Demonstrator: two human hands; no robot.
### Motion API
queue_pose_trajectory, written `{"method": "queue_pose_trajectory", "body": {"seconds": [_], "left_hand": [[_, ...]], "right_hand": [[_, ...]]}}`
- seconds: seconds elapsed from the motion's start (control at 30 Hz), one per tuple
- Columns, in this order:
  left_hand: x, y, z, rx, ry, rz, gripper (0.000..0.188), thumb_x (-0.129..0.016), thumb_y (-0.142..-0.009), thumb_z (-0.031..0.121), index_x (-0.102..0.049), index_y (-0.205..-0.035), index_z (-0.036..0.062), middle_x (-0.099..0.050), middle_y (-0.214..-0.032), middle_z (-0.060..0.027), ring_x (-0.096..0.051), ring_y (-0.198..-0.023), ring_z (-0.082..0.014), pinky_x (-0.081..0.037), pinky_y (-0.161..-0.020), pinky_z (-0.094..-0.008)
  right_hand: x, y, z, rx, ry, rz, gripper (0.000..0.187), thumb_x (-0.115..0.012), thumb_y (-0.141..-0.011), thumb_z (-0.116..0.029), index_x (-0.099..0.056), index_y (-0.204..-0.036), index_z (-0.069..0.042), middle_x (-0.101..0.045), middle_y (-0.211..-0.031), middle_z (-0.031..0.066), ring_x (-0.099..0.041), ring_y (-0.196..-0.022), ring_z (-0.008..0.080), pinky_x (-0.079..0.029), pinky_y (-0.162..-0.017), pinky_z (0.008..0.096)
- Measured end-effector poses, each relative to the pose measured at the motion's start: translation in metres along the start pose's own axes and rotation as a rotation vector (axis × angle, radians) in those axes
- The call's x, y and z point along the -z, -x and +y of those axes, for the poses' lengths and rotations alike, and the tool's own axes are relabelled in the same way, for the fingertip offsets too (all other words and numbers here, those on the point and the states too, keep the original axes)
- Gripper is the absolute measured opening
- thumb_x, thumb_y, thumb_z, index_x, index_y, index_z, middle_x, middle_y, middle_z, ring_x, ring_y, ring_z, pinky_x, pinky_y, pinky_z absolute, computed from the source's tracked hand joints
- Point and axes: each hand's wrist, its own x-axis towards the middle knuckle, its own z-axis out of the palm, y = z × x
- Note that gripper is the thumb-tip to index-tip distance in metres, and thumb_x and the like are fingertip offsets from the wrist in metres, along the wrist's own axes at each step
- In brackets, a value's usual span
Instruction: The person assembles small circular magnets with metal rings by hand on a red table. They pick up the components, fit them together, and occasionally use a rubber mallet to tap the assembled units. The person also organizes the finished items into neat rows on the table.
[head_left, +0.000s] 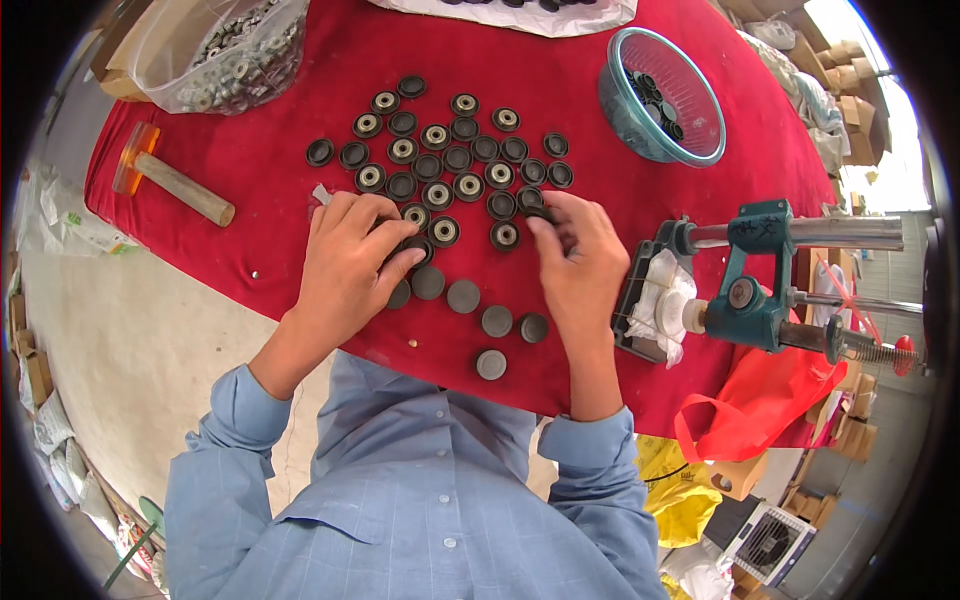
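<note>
My left hand (350,255) is over the left side of a group of black round caps, its fingers curled and its thumb and forefinger closed at a black cap partly hidden beneath them. Just beyond those fingertips lies a cap with a metal bearing (415,214) in it. On the group's right side, my right hand (582,255) pinches a black cap (540,212) between thumb and fingers. Between the hands lie more caps, some hollow and some holding silver bearings (444,231). Nearer me, several caps (463,296) rest with their flat closed sides up.
A red cloth (270,180) covers the table. At the left are a mallet (185,187) and a clear tub (165,75) of metal bearings. A teal basket (660,150) holding black pieces stands at the far right, with a green hand press (757,275) closer to my right hand.
</note>
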Motion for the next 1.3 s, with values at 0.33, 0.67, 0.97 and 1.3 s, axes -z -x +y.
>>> {"method": "queue_pose_trajectory", "body": {"seconds": [0.33, 0.67, 0.97, 1.3], "left_hand": [[-0.007, 0.000, -0.007, -0.010, 0.048, -0.075, 0.028, -0.088, -0.079, 0.015, -0.078, -0.104, 0.0096, -0.059, -0.101, -0.0061, -0.055, -0.095, -0.0277, -0.045, -0.084, -0.0424], [-0.009, -0.001, -0.006, -0.007, 0.108, -0.108, 0.028, -0.086, -0.080, 0.011, -0.078, -0.107, 0.0078, -0.057, -0.098, -0.0069, -0.055, -0.094, -0.0277, -0.046, -0.083, -0.0417], [-0.004, -0.007, -0.008, 0.094, 0.332, -0.155, 0.025, -0.085, -0.082, 0.002, -0.071, -0.102, 0.0042, -0.064, -0.101, -0.0068, -0.058, -0.089, -0.0231, -0.047, -0.077, -0.0359], [-0.020, -0.014, -0.016, 0.099, 0.264, 0.167, 0.026, -0.082, -0.085, -0.007, -0.081, -0.109, 0.0029, -0.069, -0.100, -0.0064, -0.070, -0.087, -0.0176, -0.056, -0.074, -0.0298]], "right_hand": [[-0.014, 0.020, 0.008, 0.288, 0.235, -0.006, 0.018, -0.078, -0.086, 0.000, -0.077, -0.103, -0.007, -0.072, -0.101, 0.0050, -0.071, -0.085, 0.0244, -0.058, -0.070, 0.0373], [-0.005, 0.040, 0.005, 0.373, 0.404, -0.168, 0.029, -0.071, -0.087, -0.004, -0.076, -0.115, -0.001, -0.071, -0.122, 0.0106, -0.070, -0.105, 0.0295, -0.060, -0.089, 0.0428], [-0.004, 0.052, -0.004, 0.352, 0.498, -0.175, 0.037, -0.069, -0.088, -0.005, -0.074, -0.125, -0.001, -0.069, -0.131, 0.0106, -0.068, -0.109, 0.0281, -0.056, -0.093, 0.0436], [-0.002, 0.013, -0.005, 0.201, 0.258, -0.082, 0.032, -0.074, -0.090, -0.007, -0.072, -0.122, -0.005, -0.068, -0.110, 0.0098, -0.069, -0.095, 0.0286, -0.054, -0.081, 0.0420]]}}
